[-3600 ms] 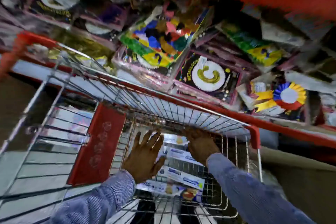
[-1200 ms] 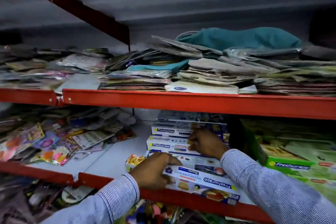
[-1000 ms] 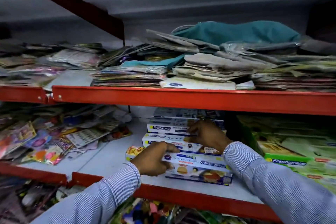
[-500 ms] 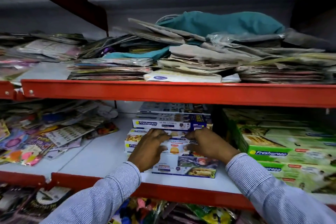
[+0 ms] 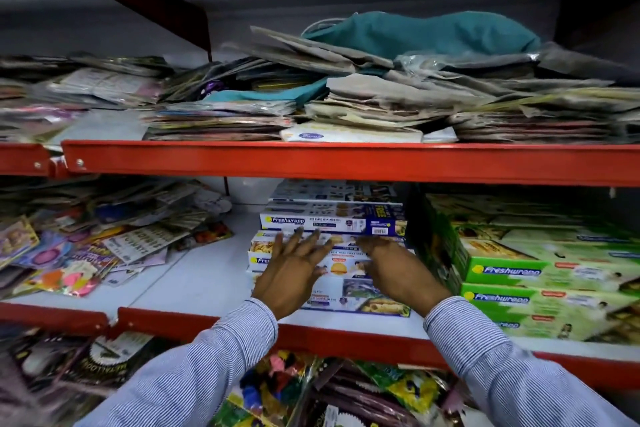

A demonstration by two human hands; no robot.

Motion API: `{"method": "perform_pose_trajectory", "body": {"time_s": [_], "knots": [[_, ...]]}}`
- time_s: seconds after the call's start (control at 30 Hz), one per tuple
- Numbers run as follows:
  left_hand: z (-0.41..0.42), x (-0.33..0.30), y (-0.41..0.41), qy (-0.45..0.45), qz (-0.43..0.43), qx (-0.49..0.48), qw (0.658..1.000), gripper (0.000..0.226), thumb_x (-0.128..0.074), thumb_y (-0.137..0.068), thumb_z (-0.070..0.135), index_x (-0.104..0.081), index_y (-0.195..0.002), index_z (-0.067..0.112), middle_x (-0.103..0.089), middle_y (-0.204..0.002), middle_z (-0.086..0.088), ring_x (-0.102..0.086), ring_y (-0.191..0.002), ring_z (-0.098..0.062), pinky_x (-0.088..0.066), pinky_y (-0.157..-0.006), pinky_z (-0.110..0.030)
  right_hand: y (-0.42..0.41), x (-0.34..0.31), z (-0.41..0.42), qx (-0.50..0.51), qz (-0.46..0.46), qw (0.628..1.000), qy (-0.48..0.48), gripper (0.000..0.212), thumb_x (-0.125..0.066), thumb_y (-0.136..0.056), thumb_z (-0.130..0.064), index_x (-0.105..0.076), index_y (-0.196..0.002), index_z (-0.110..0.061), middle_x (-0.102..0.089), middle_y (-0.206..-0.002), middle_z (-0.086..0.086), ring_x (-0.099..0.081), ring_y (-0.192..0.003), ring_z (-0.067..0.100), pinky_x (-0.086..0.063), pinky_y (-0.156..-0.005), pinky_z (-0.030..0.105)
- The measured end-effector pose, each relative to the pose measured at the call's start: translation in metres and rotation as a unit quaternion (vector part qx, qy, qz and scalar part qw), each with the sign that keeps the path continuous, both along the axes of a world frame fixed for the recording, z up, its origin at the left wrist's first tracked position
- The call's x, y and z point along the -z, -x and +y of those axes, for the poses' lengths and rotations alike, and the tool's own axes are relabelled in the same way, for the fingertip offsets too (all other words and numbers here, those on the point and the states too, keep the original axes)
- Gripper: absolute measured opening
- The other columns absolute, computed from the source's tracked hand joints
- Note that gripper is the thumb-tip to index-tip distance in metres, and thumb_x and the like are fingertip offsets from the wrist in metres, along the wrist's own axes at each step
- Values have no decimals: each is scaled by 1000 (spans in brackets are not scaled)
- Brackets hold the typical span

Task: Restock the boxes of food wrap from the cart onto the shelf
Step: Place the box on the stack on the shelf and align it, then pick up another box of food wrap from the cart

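A stack of blue-and-white Freshwrapp food wrap boxes [image 5: 329,221] lies on the white middle shelf [image 5: 194,288], several high and reaching close to the shelf above. The bottom box [image 5: 363,302] sticks out a little toward me. My left hand [image 5: 294,270] is in front of the stack's left half with its fingers spread, holding nothing. My right hand [image 5: 398,270] rests with bent fingers against the fronts of the lower boxes on the right and grips nothing. The cart is out of view.
Green Freshwrapp boxes [image 5: 519,270] are stacked right beside the blue stack. Loose party packets [image 5: 86,246] cover the shelf's left part, with bare white shelf between. The red upper shelf [image 5: 311,161] carries piles of flat bags. More packets fill the shelf below [image 5: 277,388].
I lifted boxes out of the cart and set them on the shelf in front of the stack. Both hands pushed them back into line; my left hand has now spread open off the boxes.
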State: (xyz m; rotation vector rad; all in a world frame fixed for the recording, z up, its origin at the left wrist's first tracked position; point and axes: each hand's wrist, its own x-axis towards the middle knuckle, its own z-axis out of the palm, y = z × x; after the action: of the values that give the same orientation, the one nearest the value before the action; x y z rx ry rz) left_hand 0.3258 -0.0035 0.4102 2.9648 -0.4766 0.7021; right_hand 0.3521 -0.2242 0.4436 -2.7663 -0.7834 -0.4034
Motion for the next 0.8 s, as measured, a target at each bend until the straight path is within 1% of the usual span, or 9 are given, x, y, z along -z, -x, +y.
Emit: {"method": "perform_pose_trajectory", "body": {"time_s": [0.07,0.1,0.2,0.3,0.47,0.53,0.67,0.77,0.8], "knots": [[-1,8,21,-2,-45,-8,999,55,-38,-104,42,-17,-154,33,-15,-166,-2,-6,-152,-35,-11,-118,-67,15,7,-4,-1,-36,999,7,54,-48,-99,-30,-34,-150,-18,-34,-159,7,-31,-147,29,-36,-116,44],[-2,14,34,0,-62,-10,998,56,-36,-103,45,-16,-155,32,-12,-166,-3,-4,-152,-36,-12,-118,-67,26,13,-5,-2,-60,998,-5,57,-46,-100,-34,-30,-152,-18,-28,-162,6,-23,-150,28,-30,-120,45],[-5,41,83,-6,-66,-21,998,61,-34,-101,48,-14,-155,29,-5,-167,-8,1,-152,-39,-7,-118,-68,65,46,-8,4,-115,992,-42,64,-42,-99,-43,-24,-154,-19,-18,-165,6,-10,-153,27,-21,-123,49],[-5,90,133,-22,-28,-42,998,68,-40,-97,52,-18,-155,26,-7,-166,-14,-1,-150,-44,-9,-114,-73,110,103,-8,7,-125,991,-44,67,-43,-96,-43,-23,-154,-19,-15,-165,9,-6,-154,30,-17,-123,54],[1,188,209,-15,85,-68,994,75,-44,-93,58,-19,-155,23,-8,-165,-19,1,-150,-47,-11,-113,-73,180,214,-7,0,-37,998,-41,70,-50,-92,-39,-23,-155,-23,-14,-165,13,-4,-153,35,-16,-121,59],[3,237,239,-8,155,-74,985,74,-44,-93,59,-22,-154,24,-11,-164,-20,-4,-149,-47,-12,-112,-73,204,267,-8,-11,29,1000,0,72,-51,-89,-36,-24,-154,-23,-16,-164,14,-7,-153,36,-16,-120,60],[12,314,289,-5,263,-65,963,73,-47,-91,55,-27,-153,22,-20,-161,-23,-9,-147,-50,-5,-113,-70,236,340,-7,-41,114,992,42,64,-49,-85,-30,-39,-147,-20,-33,-158,17,-19,-148,35,-12,-118,53],[15,371,322,-36,365,-72,927,74,-38,-92,60,-28,-153,18,-28,-159,-23,-17,-144,-53,-18,-109,-76,260,413,-8,-65,215,970,98,68,-50,-87,-31,-31,-151,-20,-25,-162,12,-16,-151,35,-9,-120,53],[16,389,330,-49,388,-69,918,74,-35,-93,61,-26,-153,18,-26,-159,-22,-19,-144,-53,-23,-106,-78,267,439,-9,-70,255,958,113,71,-50,-87,-34,-26,-153,-23,-23,-163,9,-15,-152,35,-14,-121,53]]}}
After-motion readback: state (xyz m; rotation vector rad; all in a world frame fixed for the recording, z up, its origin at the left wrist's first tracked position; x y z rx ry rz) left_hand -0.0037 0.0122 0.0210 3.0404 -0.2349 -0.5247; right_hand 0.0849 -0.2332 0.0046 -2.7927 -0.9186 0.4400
